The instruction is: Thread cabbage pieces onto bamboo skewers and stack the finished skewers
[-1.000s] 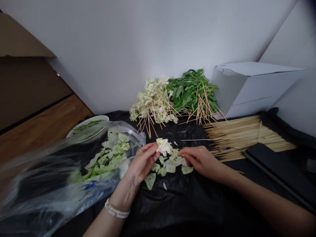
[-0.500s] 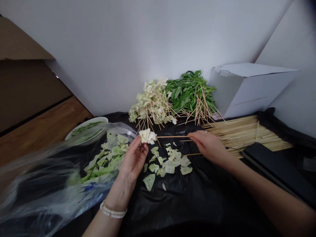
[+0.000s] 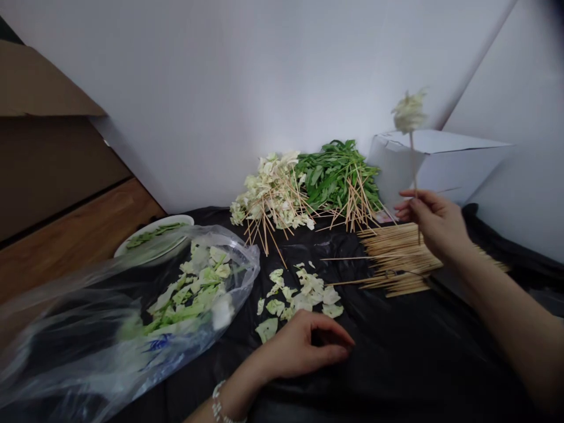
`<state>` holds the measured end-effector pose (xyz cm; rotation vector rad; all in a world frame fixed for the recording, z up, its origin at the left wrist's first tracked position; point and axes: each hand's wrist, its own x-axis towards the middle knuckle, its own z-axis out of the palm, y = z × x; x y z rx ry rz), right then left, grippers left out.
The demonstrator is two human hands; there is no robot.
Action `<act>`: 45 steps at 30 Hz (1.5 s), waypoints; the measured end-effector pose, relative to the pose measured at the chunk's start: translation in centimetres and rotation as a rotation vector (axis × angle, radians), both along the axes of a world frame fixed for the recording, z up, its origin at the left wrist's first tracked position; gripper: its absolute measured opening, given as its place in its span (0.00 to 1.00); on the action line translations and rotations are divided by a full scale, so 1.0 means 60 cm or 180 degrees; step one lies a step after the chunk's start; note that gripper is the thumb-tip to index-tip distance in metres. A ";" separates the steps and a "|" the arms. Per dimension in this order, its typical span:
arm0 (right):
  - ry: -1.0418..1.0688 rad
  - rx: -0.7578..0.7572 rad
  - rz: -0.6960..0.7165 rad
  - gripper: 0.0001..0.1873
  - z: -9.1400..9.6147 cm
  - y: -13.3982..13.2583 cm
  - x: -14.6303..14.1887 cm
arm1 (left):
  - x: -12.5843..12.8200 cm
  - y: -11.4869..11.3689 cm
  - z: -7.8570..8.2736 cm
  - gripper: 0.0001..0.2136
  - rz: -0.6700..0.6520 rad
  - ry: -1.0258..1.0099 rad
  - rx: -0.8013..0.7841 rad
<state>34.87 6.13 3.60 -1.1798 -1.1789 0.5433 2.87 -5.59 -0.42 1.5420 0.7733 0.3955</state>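
Note:
Pinched upright in my right hand (image 3: 434,223) is a cabbage skewer (image 3: 413,155), its bunch of pale leaves at the top, slightly blurred, in front of the white box. My left hand (image 3: 308,343) hovers low over the black sheet, fingers curved and thumb apart, with nothing between them. Just beyond it are loose cabbage pieces (image 3: 308,292), partly hidden by the hand. Bare bamboo skewers (image 3: 396,252) lie in a wide pile below my right hand.
Finished cabbage skewers (image 3: 275,194) and leafy green skewers (image 3: 332,170) are heaped against the wall. A clear plastic bag (image 3: 251,264) with cut cabbage lies left, near a white plate (image 3: 187,220) of greens. A white box (image 3: 462,144) stands back right.
My right hand has moved up and right, turning the cabbage skewer from level to upright. The left hand has let go of the leaves and dropped toward the front.

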 end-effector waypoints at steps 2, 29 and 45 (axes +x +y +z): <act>0.0083 -0.0005 -0.0119 0.11 0.004 0.006 0.018 | -0.001 0.000 -0.003 0.13 -0.0030 -0.0043 -0.0089; -0.3574 -0.0951 0.0589 0.33 0.073 0.243 -0.332 | -0.005 0.011 0.012 0.12 0.0207 0.0218 -0.0007; -0.4203 -0.0428 0.1469 0.05 -0.024 0.024 -0.052 | -0.011 0.034 0.024 0.06 0.0913 -0.0345 0.0140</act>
